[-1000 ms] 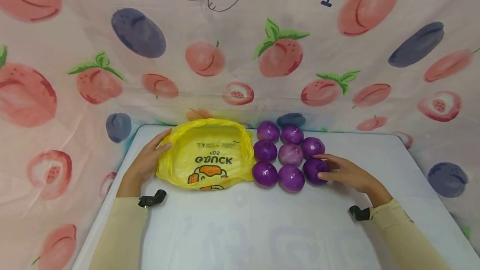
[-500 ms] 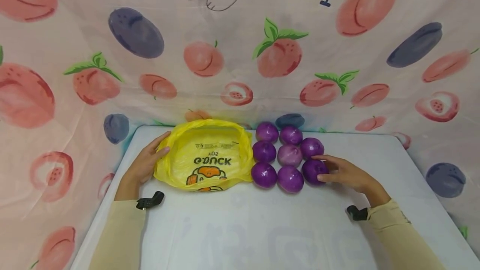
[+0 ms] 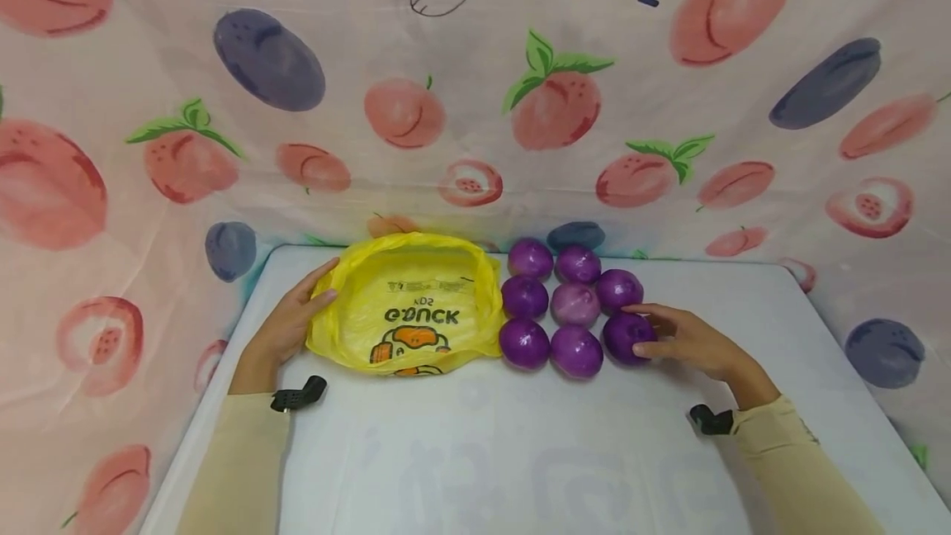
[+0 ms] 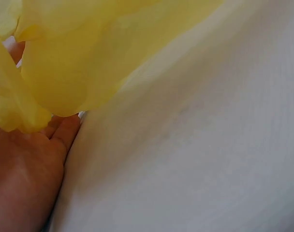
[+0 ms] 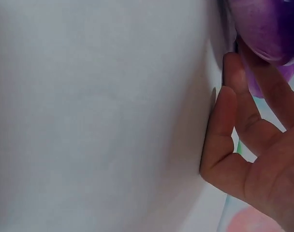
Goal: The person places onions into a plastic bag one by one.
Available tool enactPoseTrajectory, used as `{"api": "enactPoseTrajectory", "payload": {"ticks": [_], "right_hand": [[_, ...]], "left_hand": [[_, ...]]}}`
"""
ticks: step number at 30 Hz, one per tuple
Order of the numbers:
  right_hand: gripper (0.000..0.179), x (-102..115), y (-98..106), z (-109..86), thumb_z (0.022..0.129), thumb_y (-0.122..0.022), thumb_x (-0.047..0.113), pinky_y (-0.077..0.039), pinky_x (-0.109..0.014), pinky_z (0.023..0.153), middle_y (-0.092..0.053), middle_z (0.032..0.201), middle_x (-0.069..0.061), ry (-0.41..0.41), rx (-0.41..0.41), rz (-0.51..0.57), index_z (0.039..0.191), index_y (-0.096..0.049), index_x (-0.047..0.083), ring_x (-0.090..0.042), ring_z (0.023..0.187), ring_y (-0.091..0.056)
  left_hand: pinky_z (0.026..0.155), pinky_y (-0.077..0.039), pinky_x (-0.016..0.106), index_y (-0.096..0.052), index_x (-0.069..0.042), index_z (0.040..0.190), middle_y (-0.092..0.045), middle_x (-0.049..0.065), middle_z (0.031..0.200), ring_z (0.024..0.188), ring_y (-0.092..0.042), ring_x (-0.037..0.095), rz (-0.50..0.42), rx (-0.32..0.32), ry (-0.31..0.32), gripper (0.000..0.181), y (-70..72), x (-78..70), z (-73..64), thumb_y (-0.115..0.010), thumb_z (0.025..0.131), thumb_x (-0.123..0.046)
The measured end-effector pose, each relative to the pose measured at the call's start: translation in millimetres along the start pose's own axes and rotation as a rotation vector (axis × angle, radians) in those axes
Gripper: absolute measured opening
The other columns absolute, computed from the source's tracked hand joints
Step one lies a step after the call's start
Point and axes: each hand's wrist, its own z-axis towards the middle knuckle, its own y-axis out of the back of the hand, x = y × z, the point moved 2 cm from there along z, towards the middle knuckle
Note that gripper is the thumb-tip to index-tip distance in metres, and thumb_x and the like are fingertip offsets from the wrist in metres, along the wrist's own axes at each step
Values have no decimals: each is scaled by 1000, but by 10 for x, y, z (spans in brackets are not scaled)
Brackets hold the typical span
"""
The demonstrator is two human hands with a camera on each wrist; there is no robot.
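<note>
Eight purple balls (image 3: 575, 304) | right fingers (image 3: 661, 314) touch one (image 3: 622, 340) | left fingers (image 3: 317, 274) touch bag (image 3: 409, 337)

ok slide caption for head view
Left hand on open yellow plastic bag, right hand on one of eight glossy purple balls.

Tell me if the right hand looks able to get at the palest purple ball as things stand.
Probably yes, though best from above: the right hand is close by, at the front right purple ball. Neighbouring balls crowd the palest purple ball around its sides, but nothing covers its top.
</note>
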Motion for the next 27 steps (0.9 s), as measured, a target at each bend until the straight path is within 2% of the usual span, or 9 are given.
{"api": "enactPoseTrajectory", "payload": {"ticks": [4,11,14,18,22,27], "right_hand": [[62,29,1,-18,93,-76,28,-53,-48,97,-51,151,-20,-19,-21,17,149,-52,16,-46,133,-51],[59,225,-29,-55,94,-75,30,-50,-60,101,-48,155,-18,-11,-43,16,148,-54,21,-49,136,-48],[59,374,-35,-35,94,-75,27,-54,-47,97,-49,153,-19,12,-59,23,148,-53,19,-48,134,-50],[60,579,-58,16,93,-76,25,-53,-29,93,-51,151,-18,45,-79,30,148,-53,17,-46,133,-52],[59,751,-87,83,92,-77,30,-53,-28,93,-55,147,-11,47,-101,24,147,-56,22,-40,132,-53],[59,932,-134,196,91,-79,31,-55,-30,91,-58,142,-9,53,-105,43,145,-57,22,-36,125,-58]], "left_hand": [[103,-45,12,-27,-32,163,-14,5,172,150,-27,21,16,-1,1,62,16,-14,-12,-54,107,-30],[101,-46,11,-28,-32,162,-13,7,172,152,-25,29,10,-3,7,60,18,0,-21,-53,108,-29],[101,-46,11,-28,-32,162,-13,7,172,152,-25,27,10,0,-6,60,8,-1,-11,-53,108,-29],[101,-45,11,-28,-32,162,-14,5,172,151,-26,25,12,-4,-7,60,4,1,1,-53,108,-29],[100,-46,10,-29,-32,162,-15,5,172,151,-27,24,30,-20,9,61,4,-7,-8,-54,107,-30],[101,-44,9,-28,-32,162,-15,5,172,153,-25,26,42,-22,13,62,3,-27,-15,-55,107,-31]]}}
